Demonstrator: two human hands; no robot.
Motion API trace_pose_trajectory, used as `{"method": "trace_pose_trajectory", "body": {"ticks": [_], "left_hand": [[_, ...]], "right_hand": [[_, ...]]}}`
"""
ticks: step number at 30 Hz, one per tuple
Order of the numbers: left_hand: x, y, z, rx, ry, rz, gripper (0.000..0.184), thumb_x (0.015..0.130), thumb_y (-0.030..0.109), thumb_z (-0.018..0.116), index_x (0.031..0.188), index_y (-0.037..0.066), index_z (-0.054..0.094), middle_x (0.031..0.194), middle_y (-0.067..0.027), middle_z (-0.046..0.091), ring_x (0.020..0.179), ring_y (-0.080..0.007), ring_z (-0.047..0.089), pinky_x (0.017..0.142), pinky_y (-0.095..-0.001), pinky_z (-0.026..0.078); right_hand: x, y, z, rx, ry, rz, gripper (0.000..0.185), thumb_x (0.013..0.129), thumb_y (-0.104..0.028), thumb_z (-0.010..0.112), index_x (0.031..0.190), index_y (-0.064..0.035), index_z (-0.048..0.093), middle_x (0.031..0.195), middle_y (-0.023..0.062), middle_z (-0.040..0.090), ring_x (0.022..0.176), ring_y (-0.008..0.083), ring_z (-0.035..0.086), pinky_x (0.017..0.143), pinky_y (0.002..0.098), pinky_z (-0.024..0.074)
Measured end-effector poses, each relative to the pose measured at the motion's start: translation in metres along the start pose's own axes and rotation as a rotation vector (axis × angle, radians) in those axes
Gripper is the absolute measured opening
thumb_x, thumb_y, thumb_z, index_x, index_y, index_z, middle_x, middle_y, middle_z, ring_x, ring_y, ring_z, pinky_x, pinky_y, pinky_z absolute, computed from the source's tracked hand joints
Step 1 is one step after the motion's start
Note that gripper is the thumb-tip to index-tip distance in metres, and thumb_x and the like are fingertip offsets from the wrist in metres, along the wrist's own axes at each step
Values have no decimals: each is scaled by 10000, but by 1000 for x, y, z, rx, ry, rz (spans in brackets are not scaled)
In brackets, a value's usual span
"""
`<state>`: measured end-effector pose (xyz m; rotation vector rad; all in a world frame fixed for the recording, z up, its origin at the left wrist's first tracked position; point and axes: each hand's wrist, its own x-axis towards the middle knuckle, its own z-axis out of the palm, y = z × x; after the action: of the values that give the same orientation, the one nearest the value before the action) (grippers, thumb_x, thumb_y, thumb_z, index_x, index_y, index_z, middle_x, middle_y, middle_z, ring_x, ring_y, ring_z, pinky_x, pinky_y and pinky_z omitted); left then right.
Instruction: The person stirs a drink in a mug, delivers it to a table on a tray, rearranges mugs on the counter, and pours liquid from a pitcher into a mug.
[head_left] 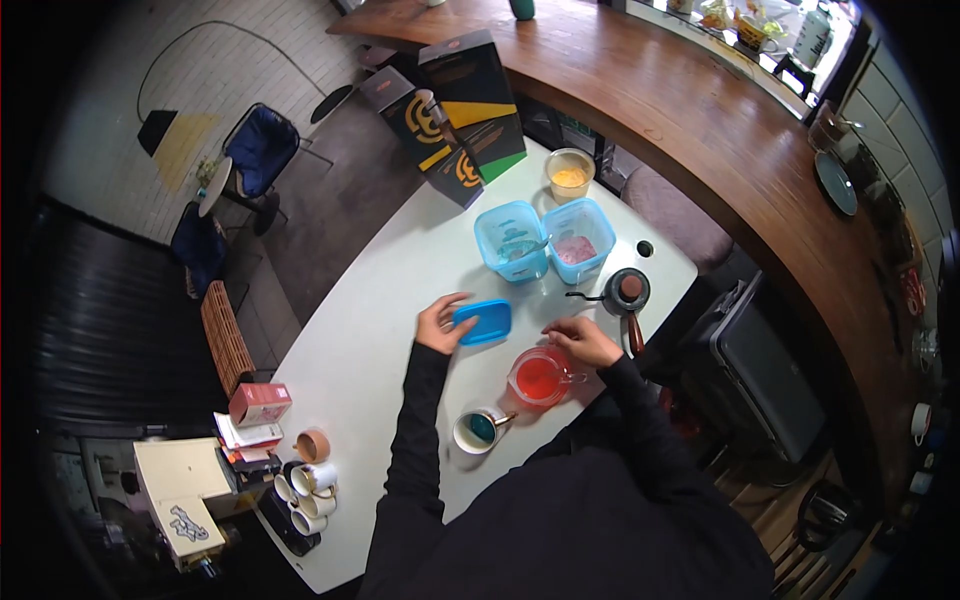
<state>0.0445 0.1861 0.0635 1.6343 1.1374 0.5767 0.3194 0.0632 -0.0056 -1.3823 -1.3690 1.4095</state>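
My left hand (437,325) grips the left edge of a blue plastic lid (487,323), its thumb over the rim. Just above a glass jug of red liquid (540,377), my right hand (585,342) is loosely curled, with a small gap between fingertips and nothing visible in it. A white mug (481,432) with something dark teal inside stands nearer to me. Beyond the hands are two light-blue tubs, one with teal contents and a utensil (512,243), the other with pinkish contents (578,240). A clear object between tubs and hands is hard to make out.
Right of the tubs stands a dark pot with a wooden handle (627,293). A cup with yellowish contents (570,176) and two black boxes (472,105) are at the far end. Several mugs (314,478) sit at the left edge. A wooden counter (690,120) curves along the right.
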Motion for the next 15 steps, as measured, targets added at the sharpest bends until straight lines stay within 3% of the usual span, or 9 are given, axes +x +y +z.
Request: {"method": "trace_pose_trajectory", "body": {"ticks": [2,4,8,10,12,13,15], "left_hand": [[-7,-6,-18,-110,138,94,486,803,97,798,1241,32,600,1002,-104,694,948,-159,672,859,-299,543],[-17,9,-37,-142,235,152,488,796,62,801,1233,8,591,1021,-109,692,963,-158,668,856,-297,543],[-29,57,-49,-209,282,250,458,795,35,802,1199,-16,592,1050,-121,690,967,-165,668,851,-299,546],[-26,81,-38,-226,236,294,446,796,32,801,1187,-14,593,1058,-122,687,969,-168,666,867,-300,540],[-19,105,-20,-293,77,328,448,796,26,798,1189,-17,588,1061,-121,685,980,-171,663,889,-300,531],[-17,120,-7,-270,-16,323,427,821,-17,742,1212,-14,571,1084,-119,671,1005,-174,647,874,-302,524],[-7,142,22,-315,-154,294,430,820,3,760,1208,-20,575,1082,-124,677,997,-170,652,887,-294,524]], "right_hand": [[-25,-19,-9,-65,-11,6,312,999,-221,544,1164,22,646,1002,147,705,938,216,679,859,335,531],[-48,-37,-17,-114,36,-27,315,971,-218,561,1132,37,653,1014,192,699,941,304,689,848,387,541],[-89,-88,-32,-103,158,-43,288,975,-187,568,1150,33,632,975,173,691,892,275,684,798,375,540],[-101,-105,-38,-73,218,-38,275,979,-177,576,1155,30,623,934,139,679,853,221,673,767,342,539],[-108,-118,-40,38,266,-131,274,1007,-192,556,1177,11,629,899,64,669,799,102,626,742,261,519],[-109,-124,-38,83,289,-216,262,1015,-176,548,1197,-2,619,901,42,660,778,87,608,712,245,515],[-111,-128,-36,159,293,-235,272,1018,-173,545,1219,-1,606,903,42,658,768,80,598,700,242,514]]}}
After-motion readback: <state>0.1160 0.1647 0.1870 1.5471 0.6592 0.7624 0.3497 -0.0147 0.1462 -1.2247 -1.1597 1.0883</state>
